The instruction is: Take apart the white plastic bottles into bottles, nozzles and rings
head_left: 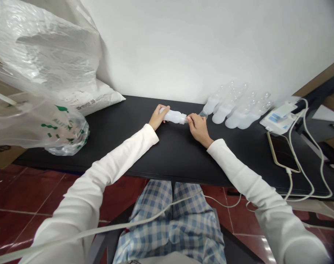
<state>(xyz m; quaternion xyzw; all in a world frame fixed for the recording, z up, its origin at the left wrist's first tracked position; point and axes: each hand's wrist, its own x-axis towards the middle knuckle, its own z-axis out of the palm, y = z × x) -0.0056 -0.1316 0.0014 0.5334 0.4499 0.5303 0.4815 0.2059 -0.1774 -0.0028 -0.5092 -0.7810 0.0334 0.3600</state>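
left hand point(158, 117) wraps white plastic bottle point(174, 116) | right hand point(198, 128) pinches its neck | more bottles point(235, 108) lie near on black table point(178, 157)

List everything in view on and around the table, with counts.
white plastic bottle: 1, frosted white, between both hands
row of bottles: about 4, clear to frosted, right, by the wall
plastic bag: 1, clear with green print, table's left end
sack: 1, white, behind the bag
phone: 1, dark with gold rim, right
cables: several, white, right
table: 1, black, centre
floor: red tile, below
checked trousers: 1 pair, blue and white, below table
left grip: 1, on bottle's base
right grip: 1, on bottle's neck
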